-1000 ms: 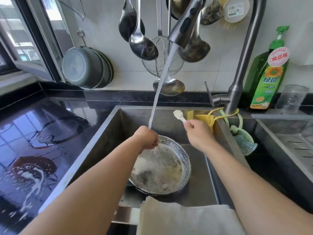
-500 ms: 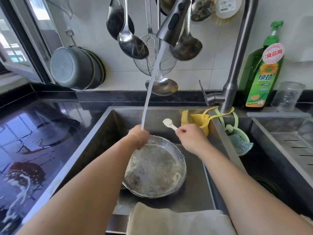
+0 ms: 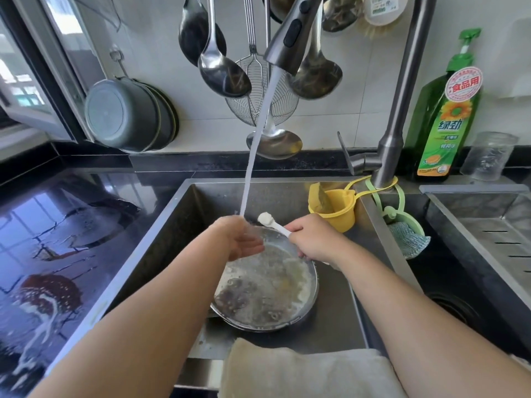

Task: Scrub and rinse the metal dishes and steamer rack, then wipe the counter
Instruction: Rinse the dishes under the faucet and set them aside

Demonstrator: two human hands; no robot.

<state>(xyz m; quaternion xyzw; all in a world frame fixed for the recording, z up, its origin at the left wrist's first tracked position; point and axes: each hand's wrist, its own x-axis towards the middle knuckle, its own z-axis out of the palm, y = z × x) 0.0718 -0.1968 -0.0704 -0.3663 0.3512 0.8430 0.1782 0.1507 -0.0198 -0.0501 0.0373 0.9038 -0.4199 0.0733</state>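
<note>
Fingers, left hand [image 3: 244, 239]: lying loosely curled under the running water, holding nothing that shows
Fingers, right hand [image 3: 314, 239]: wrapping round the handle of a small white brush [image 3: 273, 224], its soapy head pointing up and left, just beside the stream
Water [image 3: 258, 133]: pouring from the pull-out faucet head [image 3: 290, 35] and landing on the back of the left hand
Metal dish [image 3: 267, 291]: sitting low in the left sink basin [image 3: 184, 239], directly beneath both hands, holding cloudy water, foam and dark residue
Handling, judged: thin, stiff and light, likely shifting under scrubbing; wet, soapy metal likely slipping in the hand
Hold point, judged: gripping the raised rim at the near or left edge, thumb inside, steadying it against the basin floor
Steamer rack: not appearing in view
Counter [image 3: 57, 254]: dark, glossy, carrying puddles and white suds at left
Cloth [image 3: 301, 372]: folded, beige, draping over the front edge of the sink
Dish soap bottle [image 3: 448, 116]: green, standing upright behind the faucet
Stage, judged: dish not yet rinsed clean; counter wipe not yet done
</note>
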